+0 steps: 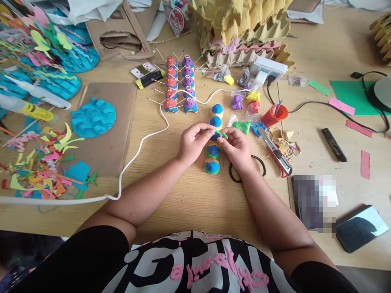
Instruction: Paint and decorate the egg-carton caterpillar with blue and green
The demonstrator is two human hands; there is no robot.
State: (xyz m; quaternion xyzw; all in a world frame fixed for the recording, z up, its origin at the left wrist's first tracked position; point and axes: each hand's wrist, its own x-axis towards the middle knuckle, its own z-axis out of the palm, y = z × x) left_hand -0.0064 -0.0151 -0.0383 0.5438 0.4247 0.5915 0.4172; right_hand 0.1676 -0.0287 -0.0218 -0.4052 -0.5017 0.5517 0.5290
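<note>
Between my two hands stretches a thin strip of green modelling clay (221, 133), pinched at its left end by my left hand (195, 140) and at its right end by my right hand (236, 146). Just under it stands a column of egg-carton cups (212, 167) topped with blue clay; the two nearest me also have green round their lower edges. My fingers partly cover the middle cup. Beyond my hands are two rows of finished-looking cup figures, red ones (171, 83) and purple ones (188, 82), with sticks poking out.
Bags of clay, including green (242, 127) and purple (237, 101), lie ahead right, near a red cup (274, 116). A box cutter (276, 152) has its blade out beside my right hand. A white cable (143, 140) crosses the left side. Egg trays (241, 24) are stacked behind.
</note>
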